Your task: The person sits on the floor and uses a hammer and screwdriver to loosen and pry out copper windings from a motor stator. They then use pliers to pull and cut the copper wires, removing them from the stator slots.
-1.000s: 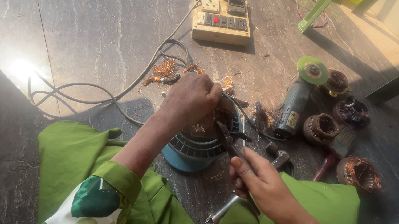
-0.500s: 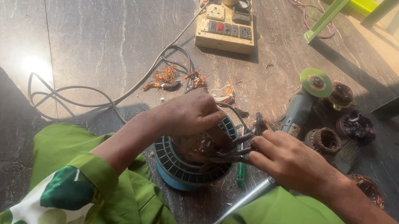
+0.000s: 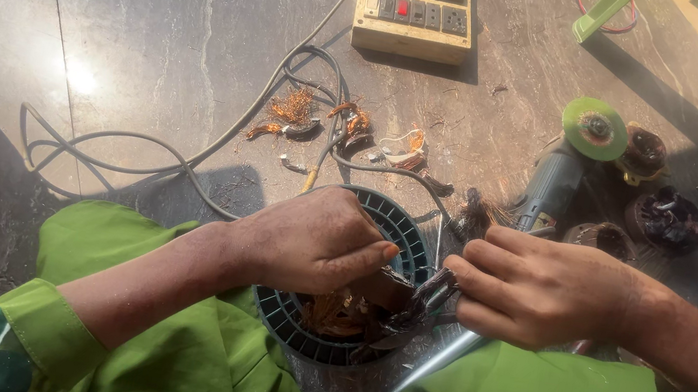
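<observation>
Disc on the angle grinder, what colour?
Green, with a dark hub. The disc on the angle grinder shows best in the head view.

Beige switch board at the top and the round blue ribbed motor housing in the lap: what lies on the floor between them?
Head view: a grey cable, copper wire scraps and small debris lie on the grey stone floor.

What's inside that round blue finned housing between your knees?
Inside the blue finned housing, tangled copper windings show, with dark plier tips reaching in from the right hand. The left hand covers the far half, so the rest is hidden.
</observation>
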